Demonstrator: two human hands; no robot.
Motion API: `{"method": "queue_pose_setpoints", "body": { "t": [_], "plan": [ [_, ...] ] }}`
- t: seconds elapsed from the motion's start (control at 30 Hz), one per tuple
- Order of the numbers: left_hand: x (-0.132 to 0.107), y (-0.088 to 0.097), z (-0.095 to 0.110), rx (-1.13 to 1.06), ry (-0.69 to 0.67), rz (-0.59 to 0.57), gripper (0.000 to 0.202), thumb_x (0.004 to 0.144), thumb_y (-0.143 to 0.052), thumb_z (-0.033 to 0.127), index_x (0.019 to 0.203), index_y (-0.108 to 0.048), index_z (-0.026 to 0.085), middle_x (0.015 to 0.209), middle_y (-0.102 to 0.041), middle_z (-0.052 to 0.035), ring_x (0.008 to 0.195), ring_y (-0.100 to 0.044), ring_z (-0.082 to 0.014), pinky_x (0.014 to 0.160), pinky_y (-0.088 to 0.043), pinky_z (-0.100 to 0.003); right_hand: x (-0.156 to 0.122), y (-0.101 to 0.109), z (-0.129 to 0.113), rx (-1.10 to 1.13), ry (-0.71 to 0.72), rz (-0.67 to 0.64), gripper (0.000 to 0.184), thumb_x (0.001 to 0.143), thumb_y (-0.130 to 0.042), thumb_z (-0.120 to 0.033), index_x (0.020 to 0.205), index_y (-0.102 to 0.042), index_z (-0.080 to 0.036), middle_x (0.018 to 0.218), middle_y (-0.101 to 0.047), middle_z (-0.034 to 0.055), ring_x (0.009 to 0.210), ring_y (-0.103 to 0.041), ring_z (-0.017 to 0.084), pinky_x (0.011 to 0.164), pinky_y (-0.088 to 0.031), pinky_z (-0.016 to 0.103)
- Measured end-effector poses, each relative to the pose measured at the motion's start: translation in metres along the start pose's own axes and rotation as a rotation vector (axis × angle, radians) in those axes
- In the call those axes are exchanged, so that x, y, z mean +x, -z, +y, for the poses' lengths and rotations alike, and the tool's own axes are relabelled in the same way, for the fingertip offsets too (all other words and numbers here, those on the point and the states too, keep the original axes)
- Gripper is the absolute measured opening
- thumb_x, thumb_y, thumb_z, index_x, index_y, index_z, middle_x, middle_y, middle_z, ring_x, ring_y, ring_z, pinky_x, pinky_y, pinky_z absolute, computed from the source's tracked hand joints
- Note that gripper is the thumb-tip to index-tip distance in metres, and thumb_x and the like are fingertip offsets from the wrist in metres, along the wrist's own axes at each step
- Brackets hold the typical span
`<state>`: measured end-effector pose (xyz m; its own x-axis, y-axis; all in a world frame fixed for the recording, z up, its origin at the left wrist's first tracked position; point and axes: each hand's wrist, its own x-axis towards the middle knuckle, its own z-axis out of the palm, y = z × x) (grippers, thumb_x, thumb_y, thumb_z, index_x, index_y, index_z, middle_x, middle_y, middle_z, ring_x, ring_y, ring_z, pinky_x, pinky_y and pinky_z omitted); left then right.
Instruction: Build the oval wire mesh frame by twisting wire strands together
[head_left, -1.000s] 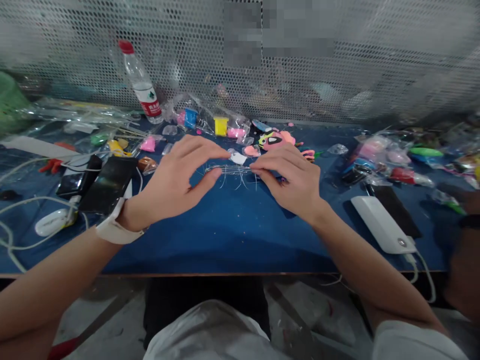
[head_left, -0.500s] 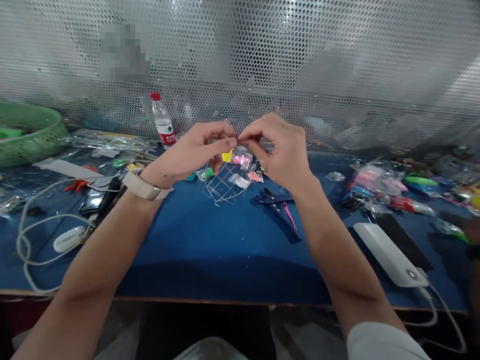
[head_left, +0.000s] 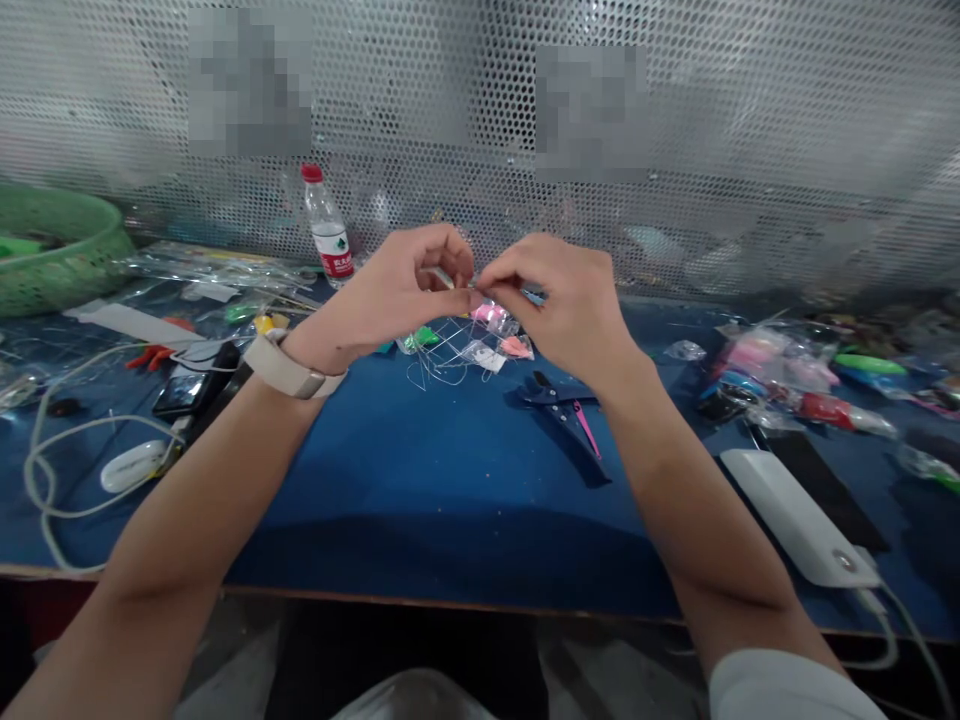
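Wire mesh (head_left: 448,347) has tipped flatter since half a second ago, so less of it hangs down; both hands are up at much the same spot. It sits under and between them, over the tabletop (head_left: 450,510). Left hand (head_left: 394,285) clamped on its upper edge, right hand (head_left: 566,290) pinched on it just beside. Contact too small and blurry to say which strand. Looks like fingertip work on one bit of wire; next move calls for left steady, right pinch light and precise. Blue pliers (head_left: 559,415) lie near the right forearm.
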<state>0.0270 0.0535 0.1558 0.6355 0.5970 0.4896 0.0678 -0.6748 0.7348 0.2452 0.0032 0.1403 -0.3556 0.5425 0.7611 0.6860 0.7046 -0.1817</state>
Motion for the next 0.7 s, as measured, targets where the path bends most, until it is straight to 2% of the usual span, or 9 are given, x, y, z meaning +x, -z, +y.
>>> {"method": "queue_pose_setpoints", "body": {
  "t": [0.17,0.27,0.4,0.57,0.7],
  "plan": [
    [-0.006,-0.010,0.010,0.310,-0.040,0.107,0.007,0.091,-0.077,0.018,0.086,-0.076,0.021,0.100,-0.077,-0.0046,0.093,-0.072,-0.0206,0.085,-0.058,-0.038,0.001,-0.002,-0.003,0.080,-0.134,0.034,0.018,0.098,-0.067,-0.013,0.091,-0.077,-0.026,0.090,-0.076,0.0005,0.086,-0.068,0.021,0.083,-0.055,0.039],
    [-0.007,-0.014,0.011,0.404,-0.030,0.143,0.009,0.093,-0.074,0.015,0.087,-0.075,0.021,0.098,-0.078,-0.0035,0.090,-0.071,-0.0197,0.087,-0.057,-0.039,0.001,-0.004,-0.005,0.175,-0.209,0.053,0.014,0.096,-0.070,-0.013,0.091,-0.077,-0.025,0.090,-0.078,0.0006,0.085,-0.071,0.021,0.083,-0.058,0.039],
    [-0.006,-0.013,0.010,0.404,-0.033,0.127,0.010,0.096,-0.072,0.017,0.087,-0.074,0.021,0.092,-0.078,-0.0011,0.083,-0.070,-0.0170,0.083,-0.055,-0.037,0.003,-0.006,-0.005,0.346,-0.332,0.103,0.008,0.090,-0.083,-0.021,0.087,-0.075,-0.024,0.085,-0.077,0.0008,0.080,-0.073,0.020,0.076,-0.061,0.038],
    [-0.007,-0.013,0.008,0.399,-0.042,0.150,0.012,0.095,-0.071,0.016,0.086,-0.077,0.021,0.094,-0.080,-0.0020,0.082,-0.071,-0.0173,0.081,-0.057,-0.036,0.003,-0.009,0.001,0.501,-0.421,0.084,0.025,0.083,-0.093,-0.041,0.084,-0.076,-0.024,0.082,-0.077,0.0011,0.077,-0.073,0.019,0.073,-0.063,0.037],
    [-0.008,-0.011,0.008,0.359,-0.015,0.160,0.011,0.095,-0.072,0.018,0.086,-0.078,0.022,0.089,-0.080,-0.0018,0.078,-0.071,-0.0173,0.075,-0.056,-0.035,0.003,-0.009,0.004,0.524,-0.417,0.067,0.029,0.082,-0.094,-0.048,0.089,-0.078,-0.025,0.086,-0.078,0.0016,0.082,-0.074,0.020,0.075,-0.064,0.037]
  ]
}}
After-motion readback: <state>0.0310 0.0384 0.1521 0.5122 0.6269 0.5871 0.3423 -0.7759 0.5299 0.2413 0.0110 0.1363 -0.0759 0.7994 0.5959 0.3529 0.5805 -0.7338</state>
